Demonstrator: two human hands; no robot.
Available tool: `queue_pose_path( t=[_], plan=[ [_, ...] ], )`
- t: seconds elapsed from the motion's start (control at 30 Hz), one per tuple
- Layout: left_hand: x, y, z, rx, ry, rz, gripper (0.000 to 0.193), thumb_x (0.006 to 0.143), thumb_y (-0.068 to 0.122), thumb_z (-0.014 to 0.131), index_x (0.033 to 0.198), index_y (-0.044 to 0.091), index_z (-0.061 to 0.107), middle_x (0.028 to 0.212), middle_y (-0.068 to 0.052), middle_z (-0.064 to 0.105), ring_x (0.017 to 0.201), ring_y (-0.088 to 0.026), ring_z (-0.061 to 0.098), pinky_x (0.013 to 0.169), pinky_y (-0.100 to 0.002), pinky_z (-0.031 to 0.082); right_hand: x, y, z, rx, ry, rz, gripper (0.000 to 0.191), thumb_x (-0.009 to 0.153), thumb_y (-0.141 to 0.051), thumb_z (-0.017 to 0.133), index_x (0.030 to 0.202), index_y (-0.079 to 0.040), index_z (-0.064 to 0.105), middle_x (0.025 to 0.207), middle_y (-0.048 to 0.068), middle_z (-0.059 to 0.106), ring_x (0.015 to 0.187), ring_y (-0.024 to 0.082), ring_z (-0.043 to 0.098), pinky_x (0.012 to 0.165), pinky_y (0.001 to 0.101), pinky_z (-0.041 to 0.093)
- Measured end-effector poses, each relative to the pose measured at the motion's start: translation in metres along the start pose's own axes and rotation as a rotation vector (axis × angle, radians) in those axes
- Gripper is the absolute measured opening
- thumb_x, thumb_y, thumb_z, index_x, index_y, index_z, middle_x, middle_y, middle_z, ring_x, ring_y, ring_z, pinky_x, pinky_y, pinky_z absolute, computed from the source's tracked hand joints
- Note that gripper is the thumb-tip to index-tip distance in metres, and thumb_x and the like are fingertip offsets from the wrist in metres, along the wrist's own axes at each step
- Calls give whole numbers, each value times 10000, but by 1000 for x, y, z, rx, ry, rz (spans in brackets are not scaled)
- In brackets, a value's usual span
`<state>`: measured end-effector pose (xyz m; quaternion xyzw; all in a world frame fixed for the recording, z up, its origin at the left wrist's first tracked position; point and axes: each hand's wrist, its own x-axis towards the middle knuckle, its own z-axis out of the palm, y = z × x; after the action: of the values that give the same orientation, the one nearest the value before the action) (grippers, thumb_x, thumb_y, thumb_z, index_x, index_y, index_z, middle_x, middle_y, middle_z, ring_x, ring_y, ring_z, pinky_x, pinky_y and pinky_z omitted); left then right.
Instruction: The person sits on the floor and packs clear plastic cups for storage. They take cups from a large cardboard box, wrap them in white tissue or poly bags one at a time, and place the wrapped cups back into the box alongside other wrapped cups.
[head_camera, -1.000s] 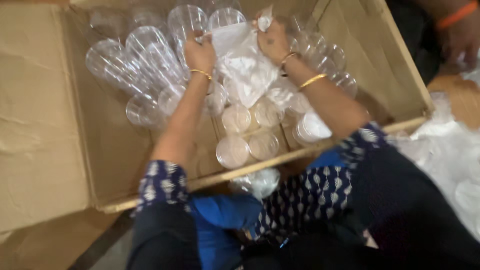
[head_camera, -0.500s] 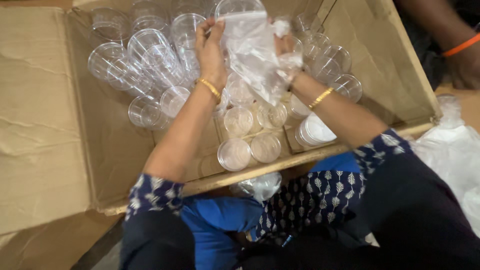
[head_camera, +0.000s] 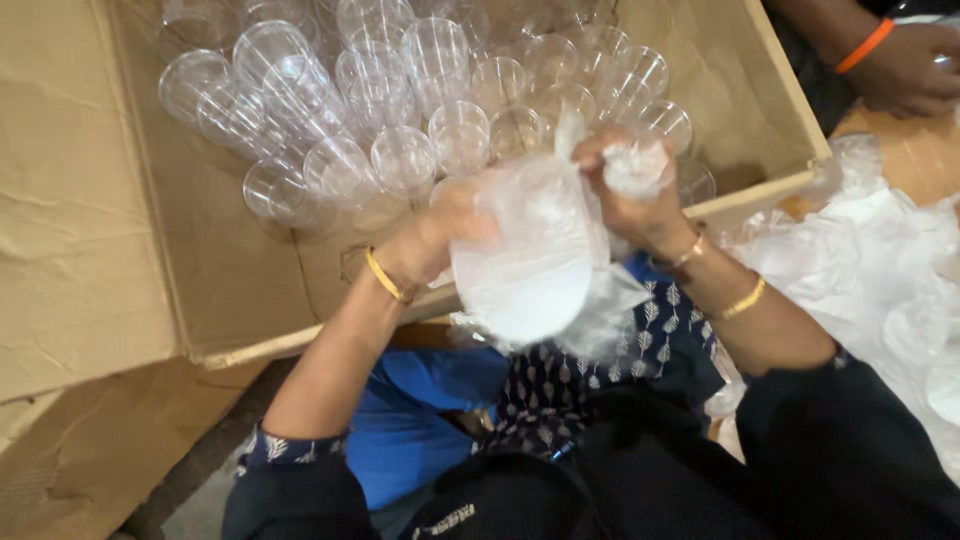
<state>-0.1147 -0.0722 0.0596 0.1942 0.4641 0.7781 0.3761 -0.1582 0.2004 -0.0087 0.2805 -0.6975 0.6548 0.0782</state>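
— Cardboard everywhere at that moment: a big open box (head_camera: 120, 200) filled the top of the view, and clear plastic cups (head_camera: 400, 110) lay stacked and tumbled inside it.

— And the hands?

— Both were out in front of the box's near wall, working one bag (head_camera: 530, 260), a thin, cloudy plastic thing. The left hand (head_camera: 445, 235) was closed on its left side, fingers wrapped round the film, a gold bangle at the wrist.

— The right?

— The right hand (head_camera: 625, 200) was clenched higher up, pinching the bag's bunched neck, so a twist of plastic stood out just above the knuckles. Two bangles on that wrist.

— So where did the bag sit against the grip?

— It hung between the two hands and below them. Its round, bulging bottom sagged under the right fist and beside the left palm, over the person's lap. Whether anything was inside, I couldn't tell; the film was too milky.

— Anything round about?

— Loose plastic wrap (head_camera: 880, 270) was heaped at the right, just beside the right forearm. Blue cloth (head_camera: 420, 400) showed at the lap beneath the bag. At the top right corner another person's hand (head_camera: 905, 70), with an orange band at the wrist, rested well apart from the bag.
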Motion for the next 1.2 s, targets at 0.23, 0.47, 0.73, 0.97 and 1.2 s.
queue_pose_path(
  t=[0.23, 0.47, 0.73, 0.97, 1.2],
  plan=[
    [6, -35, 62, 1092, -380, 383, 649, 927, 513, 771, 1440, 157, 595, 1485, -219, 490, 1356, -407, 547, 1123, -460, 461, -92, -14, -69, -538, -118, -55, 31, 970, -40, 695, 966, -70, 700, 994, 57, 713, 959, 152, 689, 882, 313, 565],
    [5, -51, -142, 1347, 344, -131, 672, 869, 355, 794, 1428, 84, 537, 1395, -215, 565, 1255, -360, 598, 1018, -425, 515, -236, -56, -263, -919, 2, 248, 86, 1098, 88, 578, 1079, 13, 615, 1041, 149, 665, 925, 219, 647, 862, 301, 513],
    [3, -171, -177, 1409, 45, -761, 1420, 489, 432, 938, 1616, 286, 87, 1623, -210, 136, 1412, -447, 345, 1116, -469, 383, -176, -71, -219, -1503, -72, 383, 133, 964, -145, 728, 1082, -86, 747, 920, 130, 714, 770, 286, 696, 743, 361, 568],
    [11, -142, -158, 1499, -125, -697, 1122, 630, 421, 889, 1566, 303, 281, 1562, -176, 266, 1381, -451, 372, 1091, -557, 382, -40, -53, -143, -1062, -217, 130, 214, 1017, -243, 737, 1053, -37, 690, 925, 151, 694, 711, 286, 667, 648, 382, 526],
    [67, -150, -184, 1579, 72, -59, 683, 791, 192, 721, 1435, 71, 523, 1272, -226, 623, 1101, -414, 626, 903, -498, 521, 73, 86, -52, -1351, -1148, 302, 529, 846, -511, 760, 1100, -48, 754, 936, 216, 738, 861, 387, 711, 785, 474, 592]
  ],
)
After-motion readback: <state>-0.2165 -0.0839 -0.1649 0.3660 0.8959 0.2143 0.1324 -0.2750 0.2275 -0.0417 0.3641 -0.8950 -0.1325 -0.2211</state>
